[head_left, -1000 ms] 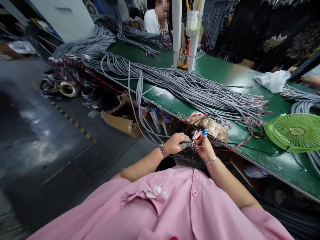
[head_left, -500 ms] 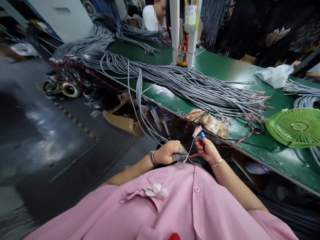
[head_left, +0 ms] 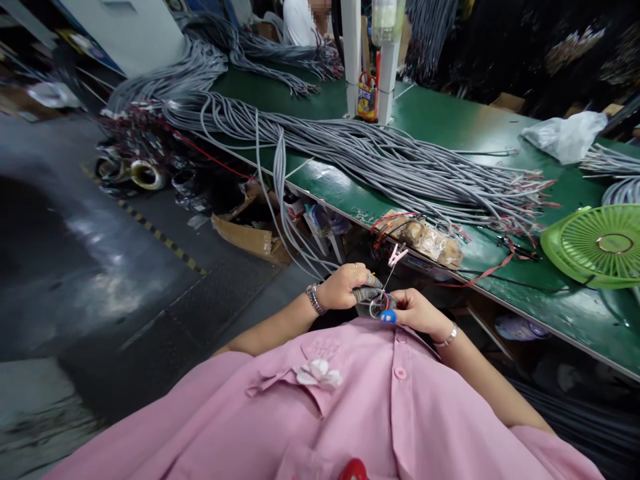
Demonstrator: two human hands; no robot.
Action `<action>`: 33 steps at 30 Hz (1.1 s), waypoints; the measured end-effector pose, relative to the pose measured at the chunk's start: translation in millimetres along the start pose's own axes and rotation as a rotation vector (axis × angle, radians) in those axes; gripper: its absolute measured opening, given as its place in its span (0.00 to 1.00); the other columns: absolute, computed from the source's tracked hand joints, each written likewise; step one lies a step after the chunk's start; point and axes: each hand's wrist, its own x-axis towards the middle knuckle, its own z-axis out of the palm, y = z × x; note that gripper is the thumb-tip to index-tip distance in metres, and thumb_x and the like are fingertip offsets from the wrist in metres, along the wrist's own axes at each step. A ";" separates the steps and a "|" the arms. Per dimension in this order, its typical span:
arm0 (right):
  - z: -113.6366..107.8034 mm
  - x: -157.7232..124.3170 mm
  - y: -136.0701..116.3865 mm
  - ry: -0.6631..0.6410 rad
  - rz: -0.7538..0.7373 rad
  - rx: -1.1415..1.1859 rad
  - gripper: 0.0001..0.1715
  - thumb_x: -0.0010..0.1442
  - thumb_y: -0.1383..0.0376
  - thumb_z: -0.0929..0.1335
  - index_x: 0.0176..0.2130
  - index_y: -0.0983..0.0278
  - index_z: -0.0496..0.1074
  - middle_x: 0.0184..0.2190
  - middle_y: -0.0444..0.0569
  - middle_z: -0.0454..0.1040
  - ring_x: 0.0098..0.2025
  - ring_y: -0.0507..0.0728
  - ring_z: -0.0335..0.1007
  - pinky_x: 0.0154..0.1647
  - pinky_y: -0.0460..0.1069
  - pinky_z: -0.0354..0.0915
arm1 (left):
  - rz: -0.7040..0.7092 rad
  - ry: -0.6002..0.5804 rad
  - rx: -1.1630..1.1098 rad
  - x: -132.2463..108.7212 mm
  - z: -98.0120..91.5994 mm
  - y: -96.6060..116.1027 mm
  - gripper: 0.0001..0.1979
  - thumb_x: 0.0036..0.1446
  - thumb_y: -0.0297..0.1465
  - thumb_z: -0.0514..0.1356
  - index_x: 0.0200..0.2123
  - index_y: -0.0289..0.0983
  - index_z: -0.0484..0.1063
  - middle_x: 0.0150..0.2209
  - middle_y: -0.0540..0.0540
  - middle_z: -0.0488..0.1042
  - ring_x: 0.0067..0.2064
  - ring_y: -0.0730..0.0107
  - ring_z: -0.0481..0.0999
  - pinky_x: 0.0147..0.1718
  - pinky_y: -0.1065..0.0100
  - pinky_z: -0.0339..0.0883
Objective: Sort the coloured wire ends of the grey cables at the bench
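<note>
Both hands [head_left: 341,288] [head_left: 419,311] close together, fingers [head_left: 367,293] bent, forearms [head_left: 273,327] angled inward.

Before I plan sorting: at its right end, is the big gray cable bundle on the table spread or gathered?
Spread: there the gray cable bundle fans out over the green table, its wire ends splayed apart.

The person wears a short-sleeved pink shirt [head_left: 360,400] with round pink buttons [head_left: 400,373] and, left of them, a white flower [head_left: 319,375]. The left hand [head_left: 337,288] has a metal link watch [head_left: 315,300] and grey, yellow-banded finger covers [head_left: 367,293]; the right hand [head_left: 421,311], a slim silvery bracelet [head_left: 449,335] and a blue thumb cover [head_left: 388,316] with pale marks.
</note>
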 end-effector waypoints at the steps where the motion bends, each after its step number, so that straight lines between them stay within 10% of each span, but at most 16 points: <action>1: -4.7 -0.7 1.1 0.010 -0.014 0.022 0.22 0.48 0.52 0.76 0.25 0.67 0.71 0.20 0.40 0.64 0.23 0.47 0.51 0.23 0.44 0.48 | 0.007 0.002 -0.003 1.2 -1.5 0.6 0.10 0.64 0.35 0.56 0.39 0.36 0.74 0.28 0.45 0.75 0.31 0.69 0.71 0.33 0.68 0.64; 7: -24.5 8.5 6.2 0.363 -0.085 0.226 0.30 0.54 0.42 0.69 0.21 0.63 0.64 0.15 0.39 0.55 0.18 0.46 0.39 0.17 0.45 0.38 | 0.008 -0.061 0.017 2.3 -4.2 0.6 0.09 0.63 0.35 0.57 0.39 0.36 0.74 0.29 0.44 0.75 0.32 0.69 0.71 0.34 0.67 0.64; 14: 7.2 20.9 -3.7 0.297 -0.080 0.011 0.21 0.50 0.52 0.75 0.24 0.65 0.68 0.20 0.41 0.65 0.21 0.47 0.55 0.22 0.44 0.55 | 0.002 -0.097 0.017 3.1 1.1 -2.7 0.11 0.63 0.37 0.57 0.34 0.36 0.73 0.26 0.45 0.73 0.31 0.68 0.70 0.32 0.67 0.63; 21: -25.2 24.0 9.0 0.789 -0.174 0.356 0.25 0.52 0.52 0.74 0.23 0.61 0.59 0.15 0.35 0.49 0.16 0.45 0.38 0.14 0.43 0.38 | -0.037 0.005 -0.213 0.6 -13.9 4.2 0.11 0.61 0.37 0.61 0.38 0.35 0.77 0.29 0.43 0.76 0.31 0.71 0.73 0.33 0.70 0.66; 33: -26.8 64.9 -1.6 0.533 -0.096 0.467 0.29 0.51 0.41 0.72 0.26 0.65 0.69 0.18 0.41 0.62 0.18 0.45 0.49 0.15 0.41 0.44 | -0.204 0.239 -0.166 14.7 0.8 -25.0 0.13 0.58 0.37 0.64 0.39 0.32 0.78 0.31 0.43 0.76 0.33 0.72 0.74 0.34 0.71 0.68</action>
